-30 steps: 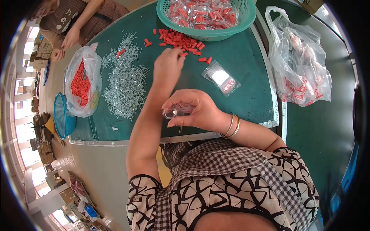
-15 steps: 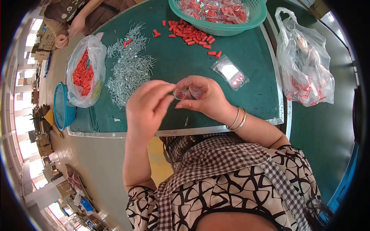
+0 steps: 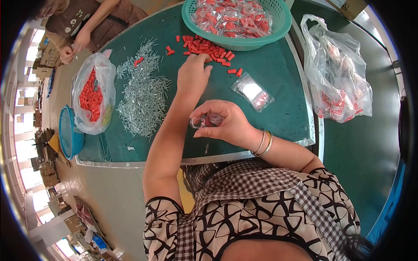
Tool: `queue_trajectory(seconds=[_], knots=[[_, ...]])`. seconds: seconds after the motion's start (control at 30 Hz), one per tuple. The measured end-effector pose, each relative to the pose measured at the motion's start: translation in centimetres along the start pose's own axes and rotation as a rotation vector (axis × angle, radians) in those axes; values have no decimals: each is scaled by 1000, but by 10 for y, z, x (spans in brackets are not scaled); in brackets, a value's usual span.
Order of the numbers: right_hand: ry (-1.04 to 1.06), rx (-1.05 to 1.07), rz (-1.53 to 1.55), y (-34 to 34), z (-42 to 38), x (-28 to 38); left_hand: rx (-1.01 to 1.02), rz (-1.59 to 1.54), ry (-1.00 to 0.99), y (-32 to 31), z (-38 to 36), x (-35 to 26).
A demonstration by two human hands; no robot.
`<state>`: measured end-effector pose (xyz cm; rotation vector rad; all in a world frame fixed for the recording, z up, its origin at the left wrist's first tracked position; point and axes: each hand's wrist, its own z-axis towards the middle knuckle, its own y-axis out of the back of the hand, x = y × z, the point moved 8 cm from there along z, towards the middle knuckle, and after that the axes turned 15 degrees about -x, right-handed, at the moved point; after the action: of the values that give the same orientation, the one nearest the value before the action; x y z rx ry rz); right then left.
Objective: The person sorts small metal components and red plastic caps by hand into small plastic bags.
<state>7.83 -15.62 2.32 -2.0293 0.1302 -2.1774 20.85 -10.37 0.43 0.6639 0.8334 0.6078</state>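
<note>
My left hand (image 3: 193, 75) reaches forward to the near edge of a loose pile of small red plastic plugs (image 3: 204, 45). Its thumb and forefinger are apart, with the fingertips at the red pieces; the other fingers are partly hidden. Closer to me, my right hand (image 3: 220, 119), with two bangles at the wrist, curls around a small clear plastic bag (image 3: 214, 118). The bag's mouth points left, and some red shows inside it. A filled clear bag (image 3: 252, 90) with a white label lies flat to the right of the plugs.
Silver screws or nails (image 3: 141, 104) spread across the left of the green table (image 3: 261, 126). Beyond them stands a plastic bag of red pieces (image 3: 92, 98), beside a blue basket (image 3: 66, 132). A green basket (image 3: 244, 41) holds bagged pieces. Another person's hands (image 3: 74, 48) work at far left.
My left hand has left the small bag and moved forward to the pile of red plugs. My right hand still holds the bag. The whole view has shifted slightly.
</note>
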Motion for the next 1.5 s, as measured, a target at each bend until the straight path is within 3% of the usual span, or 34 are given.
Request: queue_trajectory(seconds=[0.13, 0.23, 0.33, 0.43, 0.5, 0.57, 0.67, 0.8, 0.93, 0.97, 1.1, 1.2, 1.3, 1.5], knots=[[-65, -5, 109, 0, 2, -10, 19, 77, 43, -12, 7, 12], [-137, 20, 170, -4, 1, -9, 165, 85, 99, -14, 14, 16], [-123, 17, 179, -2, 2, -11, 110, 92, 9, 4, 15, 7], [-107, -27, 167, 3, 3, -13, 0, -281, 426, 57, -1, 8], [-83, -62, 174, 4, 5, -10, -112, -274, 325, 106, -22, -8], [-95, -70, 186, 3, 5, -16, -78, -203, 140, 139, -44, -39], [-137, -38, 181, -2, 4, -21, -137, -133, -117, 156, -70, -69], [-91, -10, 121, -3, 2, -14, -105, -73, -249, 151, -80, -83], [-84, 27, 145, -3, 1, -12, -163, -189, -160, 158, -84, -66], [-116, 41, 200, -5, 1, -16, -77, -221, -83, 154, -87, -64], [-196, 131, 373, -16, -4, -21, -80, -100, -223, 146, -94, -69], [-60, 19, 109, -9, -3, -5, -165, -54, -219, 150, -95, -65], [33, -60, -74, 1, 0, -6, -126, 68, -227, 150, -93, -74], [158, -144, -104, 6, -1, 1, -122, -50, -155, 142, -93, -64]])
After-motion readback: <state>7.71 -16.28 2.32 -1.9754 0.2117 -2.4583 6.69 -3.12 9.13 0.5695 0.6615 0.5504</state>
